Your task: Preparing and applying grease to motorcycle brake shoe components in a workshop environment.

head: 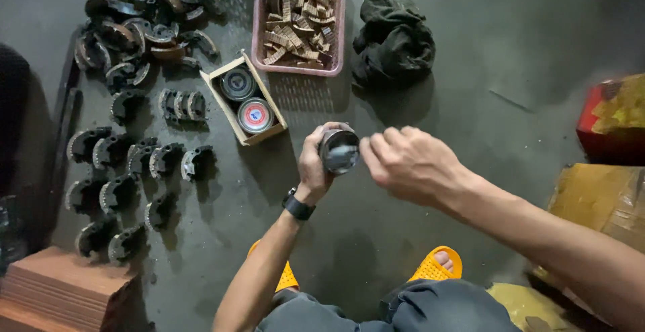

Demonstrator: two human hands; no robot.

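My left hand (313,165) grips a small round metal tin (339,151) from its left side, holding it above the dark floor. A black watch sits on that wrist. My right hand (406,161) is at the tin's right edge with fingers curled; whether it pinches the lid is hidden. Just beyond the tin lies a small cardboard box (228,107) with two round tins inside.
Several curved brake shoes (144,164) lie in rows at the left, with a heap (144,23) farther back. A pink basket (261,20) holds brown lining strips. A black rag (393,40), cardboard boxes (601,198) at right, stacked brown sheets (64,285), and my yellow sandals (440,265) are near.
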